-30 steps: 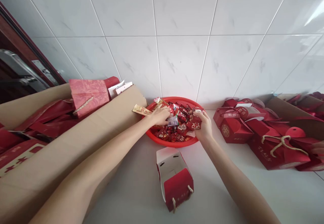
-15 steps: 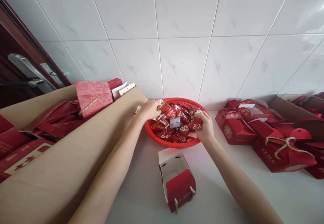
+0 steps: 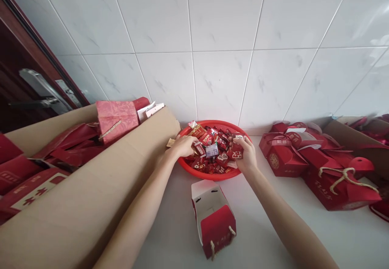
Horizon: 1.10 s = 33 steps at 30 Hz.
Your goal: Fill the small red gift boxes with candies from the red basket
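At centre, against the wall (image 3: 219, 58): one red basket (image 3: 209, 176), round, on a pale counter (image 3: 261, 236); contents, wrapped sweets (image 3: 223, 158), mostly red, with one purple packet (image 3: 212, 150) near the middle. Clock positions below are read around the basket.

9 o'clock: left hand (image 3: 184, 145), fingers curled down onto the sweets at the rim; whether they grip anything cannot be told. Just beside it, one gold wrapper (image 3: 170, 142), partly hidden.

3 o'clock: right hand (image 3: 247, 155), closed on a red packet (image 3: 237, 153) above the sweets; whether one or more cannot be told.

6 o'clock: one open box (image 3: 218, 230), red outside, white inside, rope handles on its near face.

8 to 10 o'clock: one long carton (image 3: 121, 180) of red boxes and bags, including a pink bag (image 3: 118, 119).

3 to 4 o'clock: several closed boxes (image 3: 287, 161), red, one rope-tied.
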Tool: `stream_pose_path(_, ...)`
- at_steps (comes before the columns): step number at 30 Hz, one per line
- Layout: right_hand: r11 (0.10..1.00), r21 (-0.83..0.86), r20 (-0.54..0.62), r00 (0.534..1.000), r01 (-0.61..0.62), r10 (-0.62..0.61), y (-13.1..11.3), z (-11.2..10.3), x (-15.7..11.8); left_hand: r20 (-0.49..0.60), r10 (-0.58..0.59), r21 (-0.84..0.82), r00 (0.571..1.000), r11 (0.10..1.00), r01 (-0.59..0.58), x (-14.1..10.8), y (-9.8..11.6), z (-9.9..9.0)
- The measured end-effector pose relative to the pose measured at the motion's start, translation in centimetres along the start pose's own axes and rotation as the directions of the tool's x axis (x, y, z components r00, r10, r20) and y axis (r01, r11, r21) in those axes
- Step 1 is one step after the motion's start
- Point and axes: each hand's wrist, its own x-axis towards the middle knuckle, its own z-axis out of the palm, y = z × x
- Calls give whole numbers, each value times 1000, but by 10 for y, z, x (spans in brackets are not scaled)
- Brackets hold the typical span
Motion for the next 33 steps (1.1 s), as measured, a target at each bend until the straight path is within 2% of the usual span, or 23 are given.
stream_pose_path(3,1000,-5,8,1000,-18,18,1,-1,1,-64,-6,-81,998,997,0,-2,10,-5)
stream_pose_path(5,1000,9,5,1000,-27,27,1,-1,1,-158,33,-121,987,991,-53,-1,16,-8)
stream_pose_path(8,999,33,-5,1000,-17,17,0,-1,1,-260,99,-99,961,987,-128,5,25,-11)
stream_pose_path(11,999,42,-9,1000,-17,18,0,0,1,-288,86,-90,954,989,-116,11,27,-11)
stream_pose_path(15,999,43,-14,999,-28,29,-1,1,0,-310,168,-190,936,953,-234,17,22,-7)
stream_pose_path(17,999,41,-9,1000,-25,25,-1,1,0,-312,177,-231,934,939,-255,20,19,-5)
stream_pose_path(20,999,35,4,1000,-12,12,1,1,0,-263,191,-292,946,919,-267,24,19,-2)
stream_pose_path(25,999,15,63,998,-30,29,1,0,0,-52,290,-363,956,886,-289,23,25,4)
stream_pose_path(28,999,10,122,992,-36,35,0,0,0,38,306,-282,951,917,-283,19,33,11)
stream_pose_path(33,999,-2,170,985,-32,32,-1,0,-2,40,262,-121,964,959,-256,13,45,18)
